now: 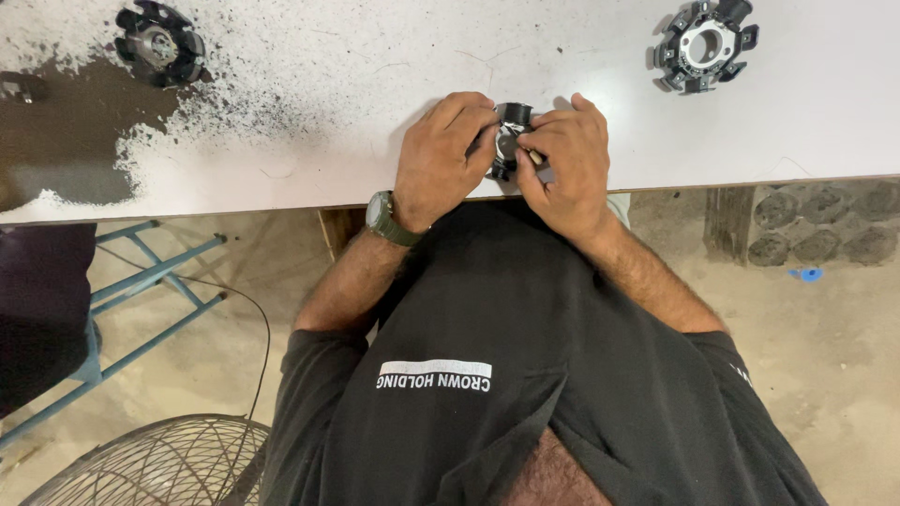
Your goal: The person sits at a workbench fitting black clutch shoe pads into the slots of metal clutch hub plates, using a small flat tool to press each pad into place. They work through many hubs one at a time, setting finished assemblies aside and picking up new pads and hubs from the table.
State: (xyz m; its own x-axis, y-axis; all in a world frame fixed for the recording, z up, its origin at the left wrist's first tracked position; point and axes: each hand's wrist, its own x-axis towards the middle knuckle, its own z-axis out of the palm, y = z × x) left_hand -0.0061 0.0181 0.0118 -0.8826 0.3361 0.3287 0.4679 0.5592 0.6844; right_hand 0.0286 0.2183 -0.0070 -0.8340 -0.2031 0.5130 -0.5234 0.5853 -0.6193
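Left hand (439, 155) | right hand (562, 161) | both clamp a small round part (509, 141) between fingertips (at table (375, 56) edge), equally near.

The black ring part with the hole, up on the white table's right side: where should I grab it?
The black ring part lies flat, alone, on the white table. Probably come from above, fingers pinching opposite outer edges; its stubby lobes give grip, and the middle hole is open.

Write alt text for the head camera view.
Both hands, left hand and right hand, grip a small black ring-shaped part at the near edge of a worn white table. Two similar black ring parts, and, lie farther back.
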